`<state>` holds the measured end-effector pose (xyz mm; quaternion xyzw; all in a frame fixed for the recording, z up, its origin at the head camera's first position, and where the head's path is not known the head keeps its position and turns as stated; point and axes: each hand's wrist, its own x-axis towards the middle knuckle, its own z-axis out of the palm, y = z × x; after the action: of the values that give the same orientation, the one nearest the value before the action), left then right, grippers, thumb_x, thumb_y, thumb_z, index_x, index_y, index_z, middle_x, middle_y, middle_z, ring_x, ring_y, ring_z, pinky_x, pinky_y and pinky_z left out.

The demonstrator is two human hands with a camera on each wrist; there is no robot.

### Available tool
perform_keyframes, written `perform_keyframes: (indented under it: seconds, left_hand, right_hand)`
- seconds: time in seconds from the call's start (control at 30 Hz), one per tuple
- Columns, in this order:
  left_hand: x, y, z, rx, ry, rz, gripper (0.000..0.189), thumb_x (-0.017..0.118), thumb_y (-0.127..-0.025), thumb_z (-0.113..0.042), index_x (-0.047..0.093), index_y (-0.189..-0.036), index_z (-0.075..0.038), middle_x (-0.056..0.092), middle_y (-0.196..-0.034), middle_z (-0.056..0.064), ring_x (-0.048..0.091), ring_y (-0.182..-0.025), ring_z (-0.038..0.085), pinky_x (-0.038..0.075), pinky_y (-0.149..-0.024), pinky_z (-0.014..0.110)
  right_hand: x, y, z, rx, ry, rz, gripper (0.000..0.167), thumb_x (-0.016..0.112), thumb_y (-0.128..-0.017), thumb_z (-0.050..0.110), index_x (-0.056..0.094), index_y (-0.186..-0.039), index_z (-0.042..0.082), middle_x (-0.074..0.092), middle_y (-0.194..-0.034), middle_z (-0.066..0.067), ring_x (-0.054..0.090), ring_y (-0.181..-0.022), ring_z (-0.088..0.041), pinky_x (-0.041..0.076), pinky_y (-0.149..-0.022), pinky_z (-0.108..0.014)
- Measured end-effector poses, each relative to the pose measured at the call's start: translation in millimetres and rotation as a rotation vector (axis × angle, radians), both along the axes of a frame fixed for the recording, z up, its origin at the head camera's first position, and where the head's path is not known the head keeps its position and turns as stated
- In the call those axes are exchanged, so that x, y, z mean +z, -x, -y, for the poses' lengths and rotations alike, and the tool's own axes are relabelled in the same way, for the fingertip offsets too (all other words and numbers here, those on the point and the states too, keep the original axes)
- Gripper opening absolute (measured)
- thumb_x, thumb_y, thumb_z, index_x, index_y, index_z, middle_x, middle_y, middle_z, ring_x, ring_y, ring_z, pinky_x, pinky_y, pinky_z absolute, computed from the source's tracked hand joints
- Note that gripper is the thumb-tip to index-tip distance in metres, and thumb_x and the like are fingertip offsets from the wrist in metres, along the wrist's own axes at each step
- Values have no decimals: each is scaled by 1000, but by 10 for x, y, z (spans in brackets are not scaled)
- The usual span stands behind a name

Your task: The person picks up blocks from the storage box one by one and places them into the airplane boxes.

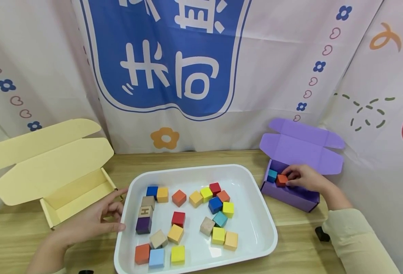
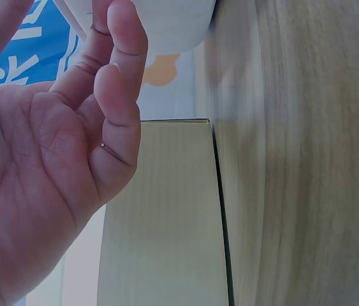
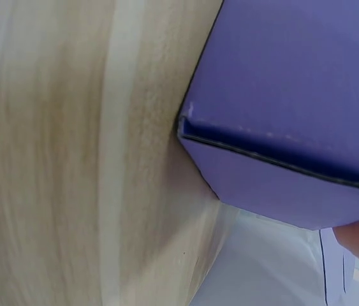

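In the head view my right hand (image 1: 305, 177) reaches into the open purple box (image 1: 290, 196) and pinches an orange-red block (image 1: 281, 180) between thumb and fingers. Beside that block, a teal block (image 1: 272, 175) sits at the box's left end. The right wrist view is mostly filled by the box's outer wall (image 3: 287, 70), which hides most of the hand. My left hand (image 1: 95, 219) hovers by the left rim of the white tray (image 1: 271, 228), its fingers loosely bent and holding nothing. Its bare palm (image 2: 39, 166) faces the left wrist camera.
Several coloured wooden blocks lie scattered in the tray, among them a dark purple one (image 1: 143, 225) and a light blue one (image 1: 156, 258). An open yellow box (image 1: 81, 190) stands left of the tray on the wooden table (image 1: 194, 158). A printed curtain (image 1: 276, 45) hangs behind.
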<state>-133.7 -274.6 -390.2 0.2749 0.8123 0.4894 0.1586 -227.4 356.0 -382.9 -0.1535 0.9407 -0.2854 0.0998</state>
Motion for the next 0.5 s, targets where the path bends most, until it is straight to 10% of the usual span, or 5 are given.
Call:
perform_keyframes:
  seconds: [0.5]
  left_hand:
    - [15, -9, -9, -1, -1, 1, 88, 69, -92, -9, 8, -154, 7, 68, -103, 9, 62, -91, 8, 53, -77, 23]
  right_hand:
    - [-14, 11, 23, -3, -8, -22, 27, 70, -89, 7, 65, -111, -7, 73, -94, -11, 66, -86, -16, 51, -71, -25]
